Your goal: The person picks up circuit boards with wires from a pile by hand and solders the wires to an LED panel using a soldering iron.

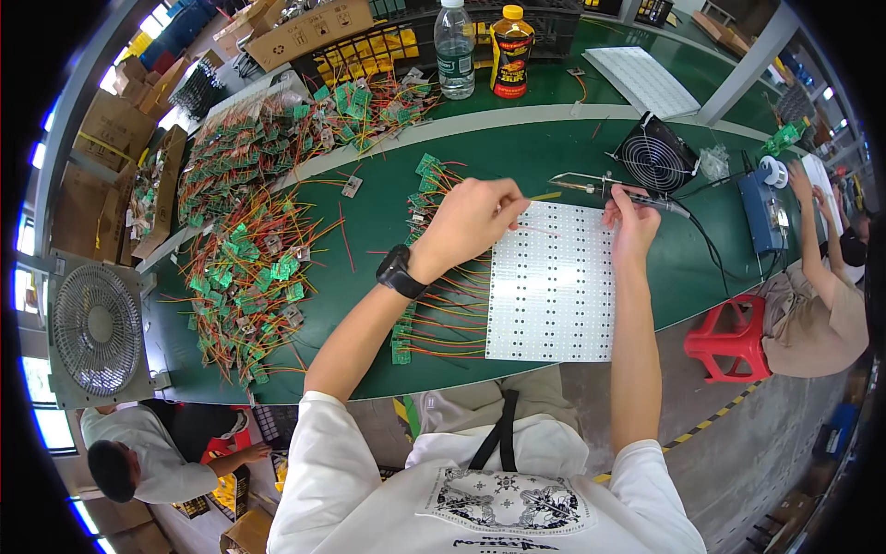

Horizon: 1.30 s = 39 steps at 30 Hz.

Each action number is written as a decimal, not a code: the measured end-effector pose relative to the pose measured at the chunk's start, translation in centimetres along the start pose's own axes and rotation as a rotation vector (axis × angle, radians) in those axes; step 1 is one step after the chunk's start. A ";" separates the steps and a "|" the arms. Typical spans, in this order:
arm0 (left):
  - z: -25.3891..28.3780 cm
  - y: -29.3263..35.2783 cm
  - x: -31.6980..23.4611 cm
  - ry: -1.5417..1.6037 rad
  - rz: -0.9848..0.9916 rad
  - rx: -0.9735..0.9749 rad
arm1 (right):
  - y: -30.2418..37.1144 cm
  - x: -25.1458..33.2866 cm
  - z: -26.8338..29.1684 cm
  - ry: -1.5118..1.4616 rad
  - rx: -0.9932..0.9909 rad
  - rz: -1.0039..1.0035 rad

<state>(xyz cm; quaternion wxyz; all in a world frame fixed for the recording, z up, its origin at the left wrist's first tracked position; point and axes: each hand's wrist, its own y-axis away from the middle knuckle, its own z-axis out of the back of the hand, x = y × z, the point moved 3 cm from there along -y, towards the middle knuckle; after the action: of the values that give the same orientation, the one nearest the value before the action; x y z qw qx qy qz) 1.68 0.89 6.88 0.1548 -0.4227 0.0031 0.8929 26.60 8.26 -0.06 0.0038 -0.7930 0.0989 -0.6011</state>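
My right hand [635, 222] grips a soldering iron [652, 199] over the upper right corner of a white perforated panel [554, 286]. The iron's bare metal end points left, above the panel's far edge. My left hand [475, 217] is closed in a pinch over the panel's upper left corner. A yellow wire [546, 196] shows at its fingertips, and a thin red wire lies just below them. From the panel's left edge, several red and yellow wires run to small green circuit boards [401, 342] lined up on the green table [360, 240]. My left hand hides part of that row.
Heaps of wired green boards [245, 268] cover the table's left. A black round-grilled fan [657, 159], a blue soldering station [764, 217] and a solder spool [773, 172] stand right. Two bottles [455, 55] stand at the back. People sit nearby; a red stool [724, 337] is right.
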 end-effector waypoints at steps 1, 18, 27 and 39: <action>-0.3 0.1 0.5 -0.127 -0.029 -0.027 | 0.1 0.1 -0.2 -0.007 0.017 0.009; -2.4 0.7 4.2 -0.123 -0.170 -0.322 | 0.8 -0.7 -0.9 0.058 0.174 0.023; -2.2 0.8 5.1 -0.045 -0.014 -0.348 | 0.1 -0.9 -0.6 0.057 0.309 -0.102; -2.4 0.7 5.5 -0.057 -0.021 -0.380 | 0.3 -1.1 -0.7 0.091 0.350 -0.081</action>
<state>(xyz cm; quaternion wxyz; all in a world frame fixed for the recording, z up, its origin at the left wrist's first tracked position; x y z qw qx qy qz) 0.01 1.38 1.06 0.0816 -0.4187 -0.1744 0.8875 25.61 8.20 -0.99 0.1130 -0.7557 -0.0390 -0.6439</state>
